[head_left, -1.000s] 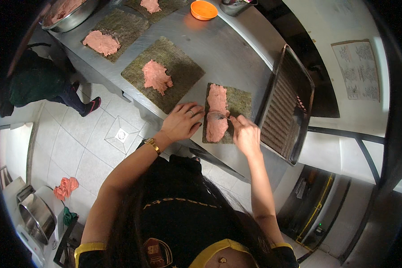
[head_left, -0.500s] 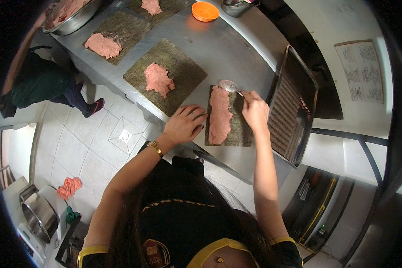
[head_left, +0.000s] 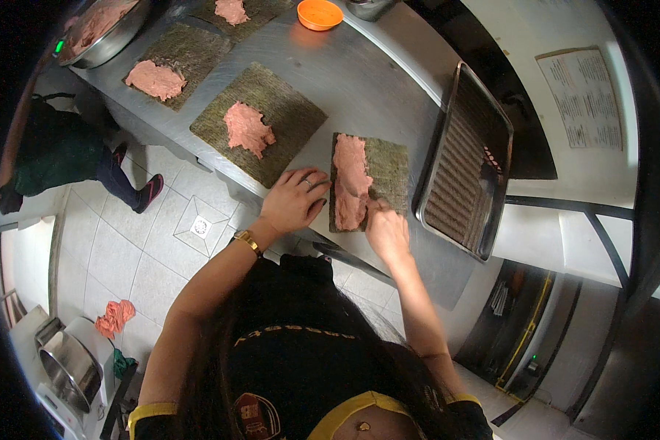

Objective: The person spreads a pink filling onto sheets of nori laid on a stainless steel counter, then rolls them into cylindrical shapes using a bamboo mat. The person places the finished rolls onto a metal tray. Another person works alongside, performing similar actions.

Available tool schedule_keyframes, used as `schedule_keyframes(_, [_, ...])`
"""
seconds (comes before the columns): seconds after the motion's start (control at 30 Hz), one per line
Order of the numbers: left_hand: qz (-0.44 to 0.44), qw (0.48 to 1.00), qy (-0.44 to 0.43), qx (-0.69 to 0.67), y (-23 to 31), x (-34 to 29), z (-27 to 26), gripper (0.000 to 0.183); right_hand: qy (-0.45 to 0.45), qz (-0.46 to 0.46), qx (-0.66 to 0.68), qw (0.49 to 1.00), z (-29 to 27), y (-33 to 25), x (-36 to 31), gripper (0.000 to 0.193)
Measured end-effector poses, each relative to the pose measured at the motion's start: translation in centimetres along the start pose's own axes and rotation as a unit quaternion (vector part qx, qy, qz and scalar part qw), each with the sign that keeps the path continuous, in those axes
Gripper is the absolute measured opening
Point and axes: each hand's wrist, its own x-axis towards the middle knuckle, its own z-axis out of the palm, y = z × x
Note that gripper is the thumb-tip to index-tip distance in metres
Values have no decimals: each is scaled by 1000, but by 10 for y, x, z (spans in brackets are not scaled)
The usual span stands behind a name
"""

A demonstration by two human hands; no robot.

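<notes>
The right hand (head_left: 387, 227) is closed around a spoon (head_left: 358, 196), its handle mostly hidden by the fingers and its bowl down in a strip of pink ground-meat paste (head_left: 350, 165). The strip runs along the left edge of a nori sheet (head_left: 390, 169), which lies by the near edge of the steel table (head_left: 374, 84), towards its right end. The left hand (head_left: 295, 199) is palm down at that near edge, fingers loosely extended and gripping nothing; whether its fingertips touch the sheet I cannot tell. Just beyond it lies a larger nori sheet (head_left: 290, 103) with a ragged paste patch (head_left: 248, 130). A ribbed baking tray (head_left: 455, 192) sits at the table's right end, an orange bowl (head_left: 320, 15) near the far edge, and a steel mixing bowl (head_left: 116, 42) of paste at the left end
</notes>
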Motion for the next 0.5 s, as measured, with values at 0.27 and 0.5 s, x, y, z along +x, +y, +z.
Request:
schedule_keyframes(0.27, [1, 1000, 20, 3, 1, 0, 0, 33, 37, 55, 62, 996, -16, 9, -8, 23])
schedule_keyframes(0.5, [-2, 1000, 11, 4, 1, -1, 1, 34, 25, -36, 47, 998, -4, 5, -32, 22])
